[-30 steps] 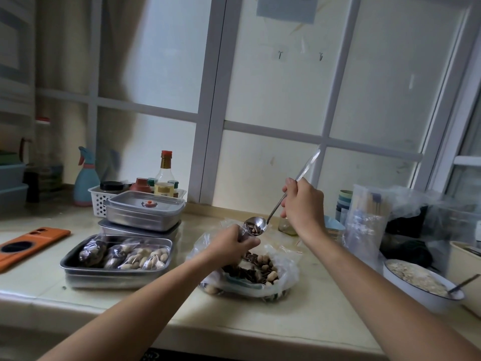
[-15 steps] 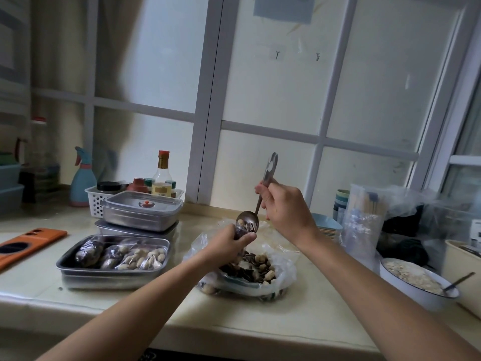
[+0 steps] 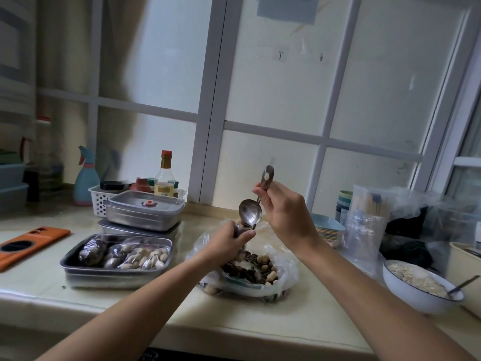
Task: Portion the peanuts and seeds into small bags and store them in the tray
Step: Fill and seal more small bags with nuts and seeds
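Right grip [image 3: 283,214] pinches the steel spoon [image 3: 250,213] handle, bowl tipped onto the small bag [image 3: 239,227] mouth. Left grip [image 3: 229,239] curls round that bag, just above the peanut-and-seed sack [image 3: 260,269]; steel tray [image 3: 115,270] sits well left.

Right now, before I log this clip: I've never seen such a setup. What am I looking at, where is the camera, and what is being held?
There is no machine here: these are a person's two bare hands, filmed by a wide-angle camera worn on the head, looking forward and down. The left hand grips a small bag near its mouth; the right hand holds a metal spoon tipped steeply at it. Under them on the counter lies a large plastic bag of peanuts and dark seeds. To the left a steel tray holds filled bags; to the right stands a white bowl.
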Demonstrator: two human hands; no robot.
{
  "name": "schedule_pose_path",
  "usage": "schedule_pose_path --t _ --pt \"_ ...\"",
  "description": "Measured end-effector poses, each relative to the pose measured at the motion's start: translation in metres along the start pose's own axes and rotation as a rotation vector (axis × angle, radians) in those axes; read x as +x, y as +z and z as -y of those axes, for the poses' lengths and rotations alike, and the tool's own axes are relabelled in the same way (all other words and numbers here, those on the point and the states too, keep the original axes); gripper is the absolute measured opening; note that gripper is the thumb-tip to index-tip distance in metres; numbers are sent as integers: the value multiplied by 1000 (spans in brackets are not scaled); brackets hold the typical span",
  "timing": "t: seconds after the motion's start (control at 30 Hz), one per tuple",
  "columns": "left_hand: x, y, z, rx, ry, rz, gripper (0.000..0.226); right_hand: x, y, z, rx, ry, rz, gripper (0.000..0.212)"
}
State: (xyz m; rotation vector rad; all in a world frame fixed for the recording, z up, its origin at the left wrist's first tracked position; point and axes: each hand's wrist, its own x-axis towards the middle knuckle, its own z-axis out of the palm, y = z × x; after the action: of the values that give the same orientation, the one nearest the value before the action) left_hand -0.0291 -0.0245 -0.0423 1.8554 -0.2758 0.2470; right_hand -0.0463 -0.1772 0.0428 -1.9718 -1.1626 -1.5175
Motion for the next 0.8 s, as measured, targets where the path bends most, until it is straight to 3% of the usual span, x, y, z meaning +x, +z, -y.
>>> schedule_pose_path --t 0.23,0.37,0.47,0.63,0.73,0.8 --pt "0 -1 1 90 29 -40 30 -3 1 -8 43 76 -45 31" --pt "1 -3 6 93 27 -76 31 -10 0 -23 -8 303 -157 32" --pt "4 -7 11 106 4 -105 36 -22 -1 -34 -88 546 -147 33" --pt "12 -9 12 254 15 -132 35 -54 8 -60 76 1190 132 43" --pt "20 -16 2 638 53 59 33 -70 14 -67 373 1531 311 33" --pt "25 -21 -5 904 63 227 33 -77 17 -69 406 1590 475 28"
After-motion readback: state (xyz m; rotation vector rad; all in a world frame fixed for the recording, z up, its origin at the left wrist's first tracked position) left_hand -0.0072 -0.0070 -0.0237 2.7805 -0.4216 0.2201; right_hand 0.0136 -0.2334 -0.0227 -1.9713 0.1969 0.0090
